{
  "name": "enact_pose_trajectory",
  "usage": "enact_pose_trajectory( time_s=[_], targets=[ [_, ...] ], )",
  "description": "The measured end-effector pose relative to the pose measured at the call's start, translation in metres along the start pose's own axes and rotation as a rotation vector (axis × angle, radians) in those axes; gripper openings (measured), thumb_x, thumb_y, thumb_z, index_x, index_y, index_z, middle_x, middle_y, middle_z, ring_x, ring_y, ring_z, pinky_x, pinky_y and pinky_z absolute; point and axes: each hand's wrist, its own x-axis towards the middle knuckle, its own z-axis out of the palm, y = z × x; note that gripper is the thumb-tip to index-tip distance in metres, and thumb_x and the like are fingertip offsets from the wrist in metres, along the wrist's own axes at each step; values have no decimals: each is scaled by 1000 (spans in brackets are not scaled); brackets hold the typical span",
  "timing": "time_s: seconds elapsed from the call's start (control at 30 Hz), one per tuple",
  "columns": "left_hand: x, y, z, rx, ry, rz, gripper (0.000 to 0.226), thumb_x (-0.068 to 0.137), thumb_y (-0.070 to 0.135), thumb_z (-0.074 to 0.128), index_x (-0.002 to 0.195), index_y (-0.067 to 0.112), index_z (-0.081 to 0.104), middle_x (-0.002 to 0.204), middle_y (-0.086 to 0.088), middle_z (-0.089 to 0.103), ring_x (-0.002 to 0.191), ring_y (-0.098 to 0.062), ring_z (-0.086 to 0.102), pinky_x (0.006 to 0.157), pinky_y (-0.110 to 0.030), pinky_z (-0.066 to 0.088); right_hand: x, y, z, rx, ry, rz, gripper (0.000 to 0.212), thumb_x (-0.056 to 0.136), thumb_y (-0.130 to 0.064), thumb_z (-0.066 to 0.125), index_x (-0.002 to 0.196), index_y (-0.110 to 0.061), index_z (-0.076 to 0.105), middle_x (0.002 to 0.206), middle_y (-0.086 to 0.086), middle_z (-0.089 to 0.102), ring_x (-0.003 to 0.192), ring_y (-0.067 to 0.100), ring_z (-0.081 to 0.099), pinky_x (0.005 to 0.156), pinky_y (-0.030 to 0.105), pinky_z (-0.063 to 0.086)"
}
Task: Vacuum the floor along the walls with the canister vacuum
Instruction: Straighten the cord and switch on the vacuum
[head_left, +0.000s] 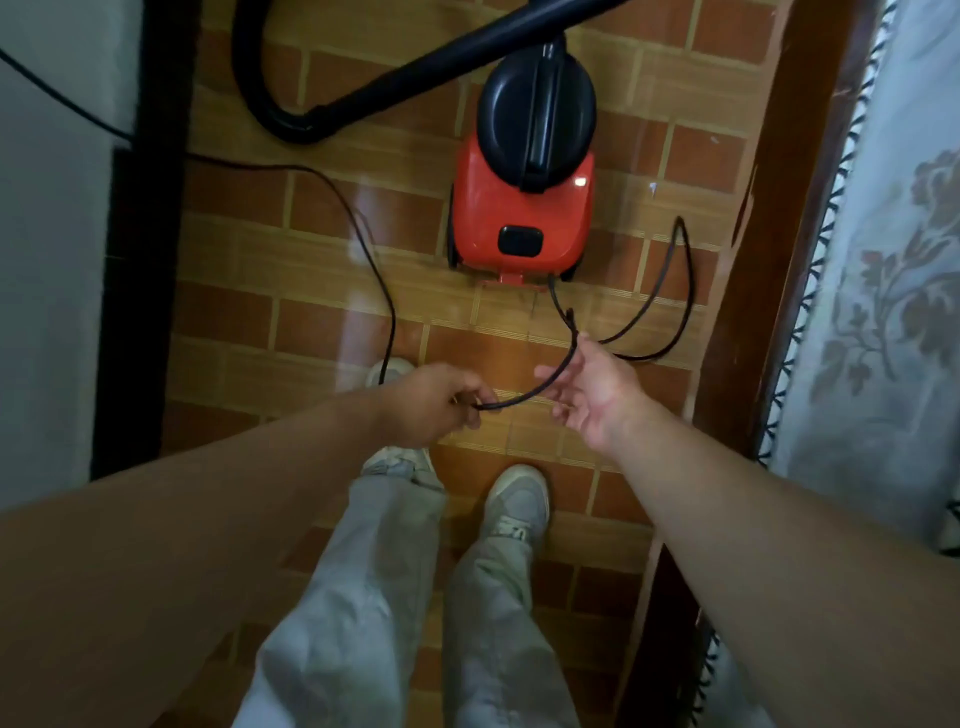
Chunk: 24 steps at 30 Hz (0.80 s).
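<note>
Floor (363, 218): glossy tiles in a brick pattern, brown and tan, bounded on your left by a white wall (47, 312) with a dark vertical strip (140, 312) and on your right by a wooden frame (769, 208) and patterned pale fabric (893, 260). Canister vacuum (522, 208): red body, black top, standing on the tiles straight ahead of your feet, between the two sides. Hose (363, 98): black, looped on the floor to the upper left of the canister. Power cord (524, 392): black, leaving the canister's near end, with slack loops on the tiles to either side. Left hand (436, 405): fingers curled, pinching the cord. Right hand (592, 389): palm up, fingers loose and spread, the cord crossing by its fingertips; not gripping. The two hands are near each other, not touching, with a short arc of cord between them. Shoes (519, 504): pale, below grey trousers (353, 597).
</note>
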Motion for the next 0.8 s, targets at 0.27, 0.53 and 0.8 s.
enact_pose_trajectory(
  time_s=[0.27,0.53,0.8],
  targets=[
    [-39,-46,32,187,17,-142,26,100,8,55,113,24,70,107,6,67,102,-16,62,88,-32,50,-8,38,-4,-196,59,-128,14,108,-17,50,108,-11,63,86,9,68,55,12,51,49,26,49],
    [-43,-94,55,290,-33,-406,31,101,11,48,127,14,63,130,-9,63,110,-22,60,89,-30,50,-28,125,10,-286,-217,-38,22,111,-14,43,118,4,53,96,21,68,66,26,71,62,31,64],
    [-23,-41,63,-331,214,-307,33,104,36,53,102,7,71,96,-6,70,92,-20,63,74,-30,45,-28,144,55,-255,-350,-41,13,109,-5,43,111,-3,56,82,17,60,64,26,63,60,33,62]
  ],
)
